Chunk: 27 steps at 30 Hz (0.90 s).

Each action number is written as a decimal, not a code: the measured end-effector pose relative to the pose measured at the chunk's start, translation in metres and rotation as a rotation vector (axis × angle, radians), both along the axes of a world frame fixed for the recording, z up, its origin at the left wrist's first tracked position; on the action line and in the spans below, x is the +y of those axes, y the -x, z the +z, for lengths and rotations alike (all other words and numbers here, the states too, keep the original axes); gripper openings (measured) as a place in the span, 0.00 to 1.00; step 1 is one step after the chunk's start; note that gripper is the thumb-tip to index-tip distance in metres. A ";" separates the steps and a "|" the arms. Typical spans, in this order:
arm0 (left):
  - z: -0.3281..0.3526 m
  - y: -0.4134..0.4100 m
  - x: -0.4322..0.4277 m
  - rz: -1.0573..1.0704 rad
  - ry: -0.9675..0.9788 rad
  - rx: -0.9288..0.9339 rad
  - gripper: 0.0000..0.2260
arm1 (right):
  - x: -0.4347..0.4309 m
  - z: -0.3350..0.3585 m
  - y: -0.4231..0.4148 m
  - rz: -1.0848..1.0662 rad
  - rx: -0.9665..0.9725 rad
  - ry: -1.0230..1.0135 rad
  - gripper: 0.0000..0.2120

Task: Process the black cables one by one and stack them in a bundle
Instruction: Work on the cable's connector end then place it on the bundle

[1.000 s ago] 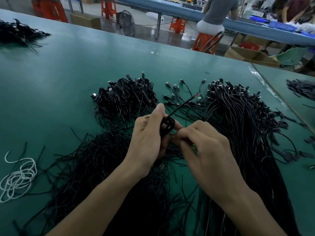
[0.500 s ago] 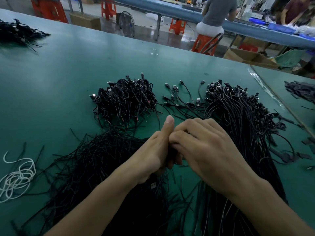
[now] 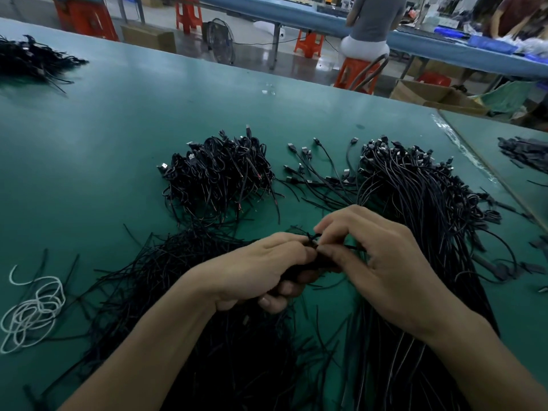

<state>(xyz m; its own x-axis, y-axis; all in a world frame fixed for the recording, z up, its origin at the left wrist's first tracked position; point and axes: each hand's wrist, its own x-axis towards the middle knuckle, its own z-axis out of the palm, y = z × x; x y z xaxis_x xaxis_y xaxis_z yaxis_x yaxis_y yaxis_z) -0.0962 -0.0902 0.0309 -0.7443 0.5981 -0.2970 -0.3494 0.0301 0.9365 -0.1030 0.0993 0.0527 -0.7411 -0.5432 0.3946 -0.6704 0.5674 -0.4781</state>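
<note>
Both hands meet low over the green surface [image 3: 118, 129], touching one another. The left hand [image 3: 261, 268] has its fingers curled round a small dark coil, and the right hand [image 3: 382, 268] pinches with thumb and forefinger at the top of it. What they hold is one black cable [image 3: 311, 240], mostly hidden inside the two grips; only a short knot-like bit shows between the fingertips. Whether that bit is the cable's own end or a tie cannot be told.

Just beyond the hands and to the left sits a stack of coiled cables [image 3: 219, 176], its wire ends splaying toward the person. To the right lies a long heap of straight cables [image 3: 415, 203], with plugs at the far end. A few loose cables [image 3: 320, 173] fan out between the two. Thin black strands [image 3: 166, 277] spread under the left forearm, and a white cord [image 3: 32, 310] lies at the left edge.

The cable looks light, thin and limp, with some spring. A coil would probably loosen if the left hand eased off before the wrap is secured. The smooth jacket may slide between fingertips, so a firm pinch close to the wrap seems better than one out along a loose end. The plug is the one stiff part, and it is a natural place to lift a fresh cable from the heap. The bare wire ends look delicate and are best left alone.
</note>
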 end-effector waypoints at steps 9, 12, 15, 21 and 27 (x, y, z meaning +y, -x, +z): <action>-0.007 0.000 0.004 -0.045 0.146 -0.060 0.12 | -0.004 0.003 -0.007 0.122 0.133 -0.333 0.06; -0.007 0.002 0.005 0.009 -0.041 -0.222 0.08 | -0.003 0.003 -0.007 0.099 0.144 -0.274 0.04; -0.010 0.004 0.005 0.061 -0.153 -0.268 0.12 | -0.001 0.002 -0.004 0.072 0.121 -0.209 0.03; -0.014 0.004 0.008 0.131 -0.201 -0.146 0.09 | 0.005 -0.001 -0.002 0.021 0.128 -0.160 0.07; -0.021 0.006 0.014 0.204 -0.186 -0.035 0.17 | 0.000 -0.002 -0.002 0.017 0.214 -0.287 0.10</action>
<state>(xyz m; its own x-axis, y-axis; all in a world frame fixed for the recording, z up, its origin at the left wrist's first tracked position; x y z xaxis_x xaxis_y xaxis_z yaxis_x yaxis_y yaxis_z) -0.1019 -0.0765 0.0098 -0.8461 0.4839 -0.2236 -0.3627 -0.2152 0.9067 -0.1011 0.0990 0.0503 -0.6481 -0.6656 0.3701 -0.7485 0.6463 -0.1486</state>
